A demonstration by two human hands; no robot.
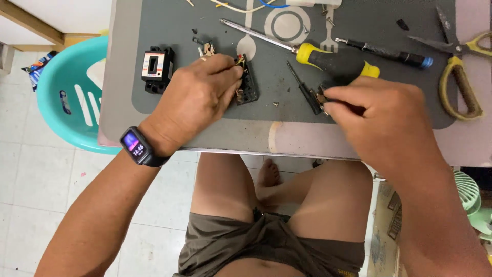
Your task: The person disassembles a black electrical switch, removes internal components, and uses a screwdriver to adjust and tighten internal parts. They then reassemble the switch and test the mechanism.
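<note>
Black switch part (248, 84) pinched in left hand (197, 97), knuckles up; right hand (382, 115) fingertips clamped on small metal piece (322, 97).

A small table (307, 141) with a pale, worn top is seen from above, most of it covered by a dark grey mat (169, 23) printed with pale outlines of a plate, fork and spoon. The floor (46, 200) below is laid with white square tiles divided by thin grey joints; a few small marks are scattered on it. A turquoise plastic basin (66, 87) is set on the floor at the left, partly tucked under the table. A light wooden edge (31, 23) is seen at the far left. At the right, a pale green fan (474, 200) and a cardboard box (382, 231) are placed near the table. The scene is evenly lit, without hard shadows.
</note>
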